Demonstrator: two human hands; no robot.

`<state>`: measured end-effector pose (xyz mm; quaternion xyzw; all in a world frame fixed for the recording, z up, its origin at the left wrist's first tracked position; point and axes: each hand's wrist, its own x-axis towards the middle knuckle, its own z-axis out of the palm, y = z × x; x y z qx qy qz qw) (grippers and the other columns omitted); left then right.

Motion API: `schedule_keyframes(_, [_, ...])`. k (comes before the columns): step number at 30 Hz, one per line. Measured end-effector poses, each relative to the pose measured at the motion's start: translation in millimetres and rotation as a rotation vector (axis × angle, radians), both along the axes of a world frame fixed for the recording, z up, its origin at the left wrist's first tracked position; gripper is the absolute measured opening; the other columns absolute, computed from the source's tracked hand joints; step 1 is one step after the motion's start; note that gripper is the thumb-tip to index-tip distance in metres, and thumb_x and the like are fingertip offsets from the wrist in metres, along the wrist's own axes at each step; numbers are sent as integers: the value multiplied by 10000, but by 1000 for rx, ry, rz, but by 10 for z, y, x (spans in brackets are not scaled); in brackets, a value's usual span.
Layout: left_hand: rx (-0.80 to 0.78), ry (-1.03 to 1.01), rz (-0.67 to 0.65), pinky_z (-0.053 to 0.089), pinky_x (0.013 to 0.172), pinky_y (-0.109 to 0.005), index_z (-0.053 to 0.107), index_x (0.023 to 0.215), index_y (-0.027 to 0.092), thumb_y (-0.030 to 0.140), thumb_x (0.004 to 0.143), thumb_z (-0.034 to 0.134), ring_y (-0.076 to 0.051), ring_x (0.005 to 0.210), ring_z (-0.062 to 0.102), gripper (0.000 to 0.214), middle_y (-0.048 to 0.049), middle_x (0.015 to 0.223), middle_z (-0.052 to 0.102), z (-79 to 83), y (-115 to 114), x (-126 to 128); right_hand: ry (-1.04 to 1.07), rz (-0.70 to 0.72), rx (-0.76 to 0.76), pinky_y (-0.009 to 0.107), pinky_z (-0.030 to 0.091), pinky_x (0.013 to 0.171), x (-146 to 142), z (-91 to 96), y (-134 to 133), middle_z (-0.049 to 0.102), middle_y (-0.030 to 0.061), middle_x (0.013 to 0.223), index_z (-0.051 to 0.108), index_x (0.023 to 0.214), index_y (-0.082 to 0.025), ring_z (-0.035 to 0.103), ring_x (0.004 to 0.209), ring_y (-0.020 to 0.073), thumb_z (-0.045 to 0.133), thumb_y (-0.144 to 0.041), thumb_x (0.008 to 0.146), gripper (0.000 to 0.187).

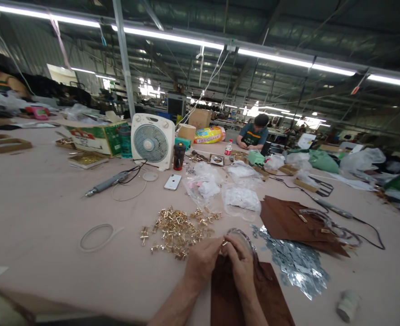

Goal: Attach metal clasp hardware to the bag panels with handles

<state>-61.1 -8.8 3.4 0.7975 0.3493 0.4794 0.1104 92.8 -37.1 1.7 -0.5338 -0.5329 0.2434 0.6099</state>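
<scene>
My left hand (202, 259) and my right hand (242, 266) meet near the table's front, fingertips pinched together around a small gold metal fitting (225, 243). Most of that fitting is hidden by the fingers. Beneath them lies a brown leather panel (220, 299), with a plastic-wrapped handle (249, 237) curving up behind my right hand. Left of my hands is a loose heap of gold metal fittings (176, 228). To the right, many flat silvery metal plates (298, 262) are spread out, partly under more brown leather pieces (281, 222) with wrapped handles.
A grey electric screwdriver (107, 183) and a white phone (173, 182) lie beyond the gold heap. Farther back stand a box fan (152, 140) and a dark bottle (178, 156). Plastic bags (241, 199) sit mid-table. Another screwdriver (332, 207) lies right; a co-worker (254, 133) sits opposite.
</scene>
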Motion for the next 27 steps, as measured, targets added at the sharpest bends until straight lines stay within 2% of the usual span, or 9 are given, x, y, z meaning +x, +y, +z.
schedule_keyframes(5, [163, 19, -2, 643, 827, -303, 736, 1140, 221, 182, 1063, 506, -186, 925, 773, 245, -57, 1050, 806, -3, -5, -15, 199, 18, -145, 454, 601, 914, 57, -111, 53, 795, 103, 1084, 832, 1024, -229, 722, 1011, 315, 835, -539, 806, 379])
schedule_keyframes(9, [187, 0, -37, 646, 921, -331, 680, 1299, 187, 118, 1035, 496, -208, 1040, 766, 330, -89, 1171, 789, -28, -15, -9, 506, 153, -173, 432, 602, 908, 48, -137, 64, 778, 101, 1117, 813, 1114, -253, 712, 1023, 291, 900, -463, 761, 420])
schedule_keyframes(13, [31, -69, -170, 580, 1071, -355, 574, 1460, 205, 123, 1034, 477, -213, 1240, 688, 444, -105, 1351, 716, -44, -45, -2, 691, 180, -152, 369, 611, 875, 46, -109, 58, 769, 80, 1088, 814, 1078, -255, 709, 993, 243, 946, -386, 716, 407])
schedule_keyframes(17, [-201, -237, -209, 588, 1035, -344, 547, 1483, 264, 239, 1041, 564, -203, 1156, 723, 443, -74, 1286, 748, -72, -27, -11, 790, 221, -175, 321, 615, 812, 57, -62, 43, 768, 60, 1065, 812, 1029, -243, 715, 935, 211, 960, -347, 699, 377])
schedule_keyframes(21, [-313, -255, -288, 564, 1013, -332, 662, 1357, 280, 254, 1014, 621, -206, 1082, 724, 346, -50, 1205, 763, -28, 0, -49, 822, 316, -228, 278, 604, 747, 44, -5, 9, 776, 50, 1028, 810, 1015, -243, 716, 864, 184, 962, -358, 710, 360])
schedule_keyframes(24, [-395, -277, -294, 564, 916, -291, 725, 1234, 272, 213, 968, 677, -187, 951, 719, 277, -28, 1071, 768, 25, -2, -70, 825, 354, -278, 265, 595, 754, 32, 10, -11, 776, 44, 1000, 810, 1007, -231, 707, 833, 164, 952, -365, 737, 333])
schedule_keyframes(27, [-428, -323, -290, 555, 855, -269, 747, 1141, 254, 185, 922, 718, -181, 905, 701, 232, -20, 994, 750, 39, -11, -69, 810, 383, -310, 246, 582, 746, 35, -3, -16, 763, 38, 957, 809, 964, -207, 684, 811, 145, 935, -374, 766, 288])
